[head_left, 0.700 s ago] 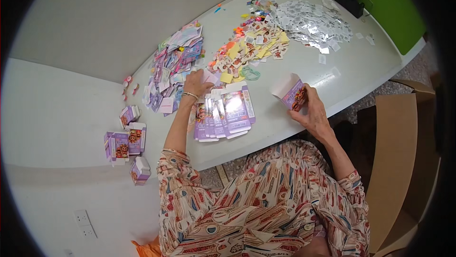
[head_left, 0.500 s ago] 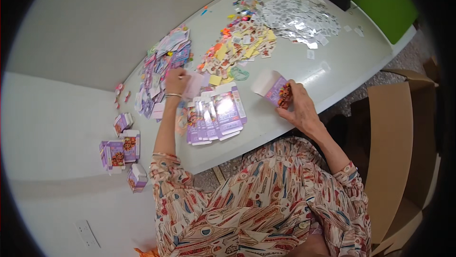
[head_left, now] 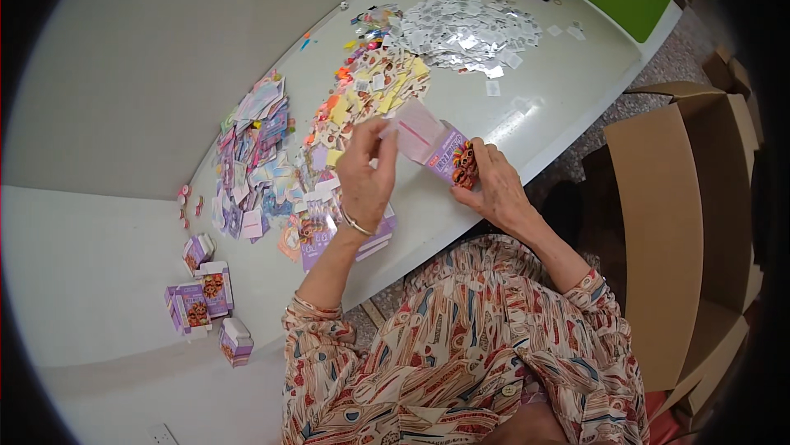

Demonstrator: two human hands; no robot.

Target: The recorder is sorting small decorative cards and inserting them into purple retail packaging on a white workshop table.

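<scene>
Pinkish packet (head_left: 418,128) pinched in left hand (head_left: 364,175) has come right to purple box (head_left: 449,159) gripped by curled right hand (head_left: 499,188), pairing the 2.

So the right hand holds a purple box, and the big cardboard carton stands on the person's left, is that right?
Not quite: the head view shows the big cardboard carton on the person's right, not left. The right hand does hold a purple box.
</scene>
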